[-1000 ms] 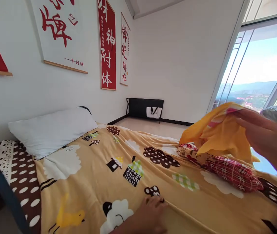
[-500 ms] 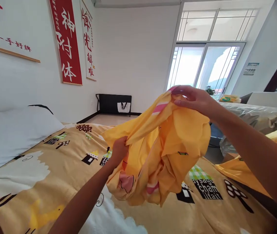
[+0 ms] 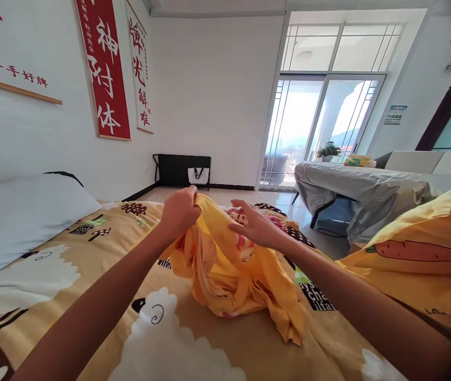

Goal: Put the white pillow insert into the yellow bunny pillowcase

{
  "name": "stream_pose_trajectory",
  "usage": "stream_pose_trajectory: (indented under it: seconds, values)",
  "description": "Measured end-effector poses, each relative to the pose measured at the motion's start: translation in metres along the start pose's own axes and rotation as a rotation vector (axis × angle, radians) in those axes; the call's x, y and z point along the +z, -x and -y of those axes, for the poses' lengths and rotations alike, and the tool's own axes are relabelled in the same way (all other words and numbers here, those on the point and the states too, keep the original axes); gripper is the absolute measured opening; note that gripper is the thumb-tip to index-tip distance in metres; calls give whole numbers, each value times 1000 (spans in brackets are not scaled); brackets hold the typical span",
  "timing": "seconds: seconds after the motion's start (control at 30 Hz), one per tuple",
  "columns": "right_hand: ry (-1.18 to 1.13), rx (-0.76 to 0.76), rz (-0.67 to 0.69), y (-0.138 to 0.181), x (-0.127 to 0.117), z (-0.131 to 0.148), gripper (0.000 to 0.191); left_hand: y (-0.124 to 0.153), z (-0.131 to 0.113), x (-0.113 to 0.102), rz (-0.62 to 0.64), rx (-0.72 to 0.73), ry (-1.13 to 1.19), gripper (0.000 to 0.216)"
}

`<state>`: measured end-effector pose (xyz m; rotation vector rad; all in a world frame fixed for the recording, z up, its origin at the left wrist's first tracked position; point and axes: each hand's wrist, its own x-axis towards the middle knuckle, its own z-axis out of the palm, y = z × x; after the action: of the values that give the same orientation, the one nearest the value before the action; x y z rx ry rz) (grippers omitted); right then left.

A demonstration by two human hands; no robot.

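My left hand (image 3: 181,211) is closed around the top edge of a crumpled yellow pillowcase (image 3: 225,286) with pink patches, lifting that edge above the bed. The rest of the fabric hangs in loose folds, its lower part down on the patterned bedspread (image 3: 288,338). Just right of the raised edge, my right hand (image 3: 255,225) has its thumb and fingers spread, close to the cloth; whether the fingertips touch it I cannot tell. A yellow pillow (image 3: 419,248) with a carrot print stands at the right, near my right forearm.
A white pillow (image 3: 22,217) lies at the left by the wall. Beyond the bed stand a plastic-covered table (image 3: 368,182) with a potted plant (image 3: 328,150) and a black folded frame (image 3: 169,169) with a white bag (image 3: 199,175). Sliding glass doors (image 3: 320,121) are behind.
My right hand has let go of the cloth and come down, fingers spread. My left hand has risen with its edge, while the bulk of the pillowcase has dropped lower. The view has shifted right.
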<state>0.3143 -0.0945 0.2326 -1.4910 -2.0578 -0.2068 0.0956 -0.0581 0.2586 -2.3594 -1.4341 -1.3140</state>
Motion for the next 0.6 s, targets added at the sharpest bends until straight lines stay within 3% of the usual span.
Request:
stream_pose_trajectory:
  seconds: [0.07,0.17,0.4,0.5,0.6]
  values:
    - [-77,-67,-33,8,25,20,63,5,-13,1,54,56,-164,11]
    - [24,-70,-141,22,55,28,66,7,-18,-3,69,35,-219,11]
    - [394,-56,-201,39,110,-1,74,0,-7,-27,42,-26,-286,14]
    - [487,26,-210,37,117,-26,72,-5,4,-44,16,-91,-307,19]
    - [575,199,-193,33,103,-58,65,-12,27,-64,-36,-183,-308,22]
